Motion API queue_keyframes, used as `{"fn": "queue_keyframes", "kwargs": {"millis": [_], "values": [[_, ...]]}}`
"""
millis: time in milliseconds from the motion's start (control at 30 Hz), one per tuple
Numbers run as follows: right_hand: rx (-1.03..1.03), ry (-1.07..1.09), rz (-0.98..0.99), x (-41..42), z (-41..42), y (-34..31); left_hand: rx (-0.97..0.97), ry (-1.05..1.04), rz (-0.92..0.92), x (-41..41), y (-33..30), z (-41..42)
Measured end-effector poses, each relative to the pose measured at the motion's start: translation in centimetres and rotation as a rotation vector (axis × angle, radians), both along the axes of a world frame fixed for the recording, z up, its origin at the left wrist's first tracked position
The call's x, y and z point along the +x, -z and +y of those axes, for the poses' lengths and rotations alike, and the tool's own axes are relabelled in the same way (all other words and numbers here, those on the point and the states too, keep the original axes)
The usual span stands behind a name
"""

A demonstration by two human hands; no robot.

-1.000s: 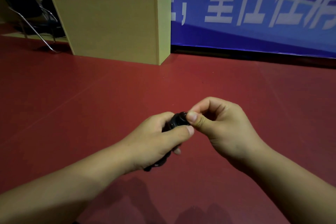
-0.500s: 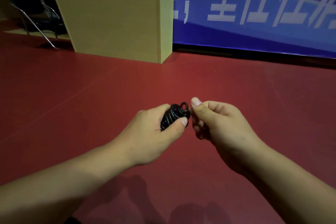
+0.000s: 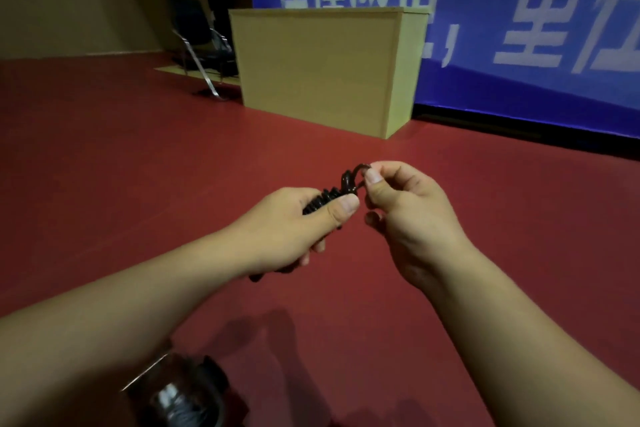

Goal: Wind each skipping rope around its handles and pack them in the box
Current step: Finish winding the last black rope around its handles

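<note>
Red floor [image 3: 138,184] open all around hands | left hand [image 3: 294,229] clenched on wound skipping rope [image 3: 322,201] | right hand [image 3: 408,204] pinches its end loop | box [image 3: 318,66] well beyond, contents unseen

Black rope [image 3: 332,196], tan box [image 3: 322,66], red floor [image 3: 138,166].

- Rope [image 3: 330,198]: black, coiled tight round its handles, held above the floor, loose loop at its 1 o'clock end.
- Box [image 3: 318,69]: tan, upright on the floor, at 12 o'clock from the rope.
</note>
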State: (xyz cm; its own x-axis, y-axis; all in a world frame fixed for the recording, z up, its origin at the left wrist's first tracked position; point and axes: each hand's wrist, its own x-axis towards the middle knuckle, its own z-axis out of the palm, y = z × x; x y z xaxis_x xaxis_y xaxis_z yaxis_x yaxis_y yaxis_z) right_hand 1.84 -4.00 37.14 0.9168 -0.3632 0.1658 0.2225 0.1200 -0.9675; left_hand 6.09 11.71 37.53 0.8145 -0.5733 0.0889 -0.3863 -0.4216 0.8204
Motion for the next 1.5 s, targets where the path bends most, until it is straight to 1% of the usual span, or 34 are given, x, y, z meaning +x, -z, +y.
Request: {"fn": "queue_keyframes", "kwargs": {"millis": [67, 133, 200, 300, 367, 433, 467, 500, 567, 633, 667, 733, 833, 933, 1133, 1233, 1367, 1400, 1433, 1500], "values": [[0.027, -0.056, -0.024, 1.2, 2.5, 0.2, 0.003, -0.070, 0.039, -0.1, -0.4, 2.9], [0.032, -0.132, -0.008, 2.1, 5.6, 0.9, 0.052, -0.154, 0.085, -0.1, -0.4, 6.2], [0.028, -0.194, 0.030, 2.9, 9.1, 2.2, 0.153, -0.222, 0.176, 0.1, -0.2, 9.8], [0.039, -0.289, 0.095, 3.6, 13.6, 4.7, 0.336, -0.264, 0.309, 0.3, 0.2, 14.7], [0.001, -0.387, 0.135, 3.7, 16.2, 6.1, 0.397, -0.310, 0.324, -0.2, 0.8, 17.7], [-0.047, -0.484, 0.162, 3.8, 17.9, 7.2, 0.396, -0.371, 0.259, -1.0, 2.4, 20.1], [-0.078, -0.542, 0.176, 3.9, 18.8, 7.7, 0.339, -0.396, 0.219, -1.7, 3.6, 21.2], [-0.115, -0.595, 0.195, 4.0, 19.6, 8.2, 0.233, -0.408, 0.206, -2.3, 5.4, 22.2], [-0.180, -0.672, 0.240, 4.2, 20.8, 9.1, -0.040, -0.401, 0.227, -3.9, 8.8, 23.3], [-0.218, -0.735, 0.287, 4.5, 22.3, 10.5, -0.251, -0.434, 0.191, -5.0, 12.7, 23.7], [-0.216, -0.743, 0.304, 4.5, 22.6, 10.9, -0.314, -0.474, 0.173, -5.5, 14.1, 23.3], [-0.200, -0.778, 0.376, 4.6, 23.9, 12.5, -0.421, -0.571, 0.198, -6.1, 17.1, 23.1], [-0.162, -0.793, 0.510, 5.2, 25.6, 15.4, -0.476, -0.720, 0.281, -6.1, 20.5, 22.8], [-0.110, -0.788, 0.630, 5.7, 27.0, 18.4, -0.556, -0.860, 0.428, -6.5, 22.6, 22.8], [-0.334, -0.809, 0.697, 6.0, 28.9, 25.8, -0.603, -1.071, 0.766, -8.5, 26.2, 24.1], [-0.401, -0.772, 0.732, 6.3, 28.6, 28.0, -0.767, -1.151, 0.975, -9.3, 26.8, 25.4], [-0.500, -0.751, 0.790, 6.3, 27.9, 30.3, -0.887, -1.179, 1.165, -9.0, 27.9, 26.5], [-0.510, -0.750, 0.790, 6.1, 27.9, 30.6, -0.887, -1.170, 1.173, -8.7, 28.1, 26.3], [-0.519, -0.756, 0.775, 5.9, 27.9, 30.6, -0.861, -1.163, 1.140, -8.5, 28.2, 25.9], [-0.534, -0.764, 0.729, 6.2, 28.1, 30.7, -0.788, -1.179, 1.030, -7.9, 29.3, 24.8]]}}
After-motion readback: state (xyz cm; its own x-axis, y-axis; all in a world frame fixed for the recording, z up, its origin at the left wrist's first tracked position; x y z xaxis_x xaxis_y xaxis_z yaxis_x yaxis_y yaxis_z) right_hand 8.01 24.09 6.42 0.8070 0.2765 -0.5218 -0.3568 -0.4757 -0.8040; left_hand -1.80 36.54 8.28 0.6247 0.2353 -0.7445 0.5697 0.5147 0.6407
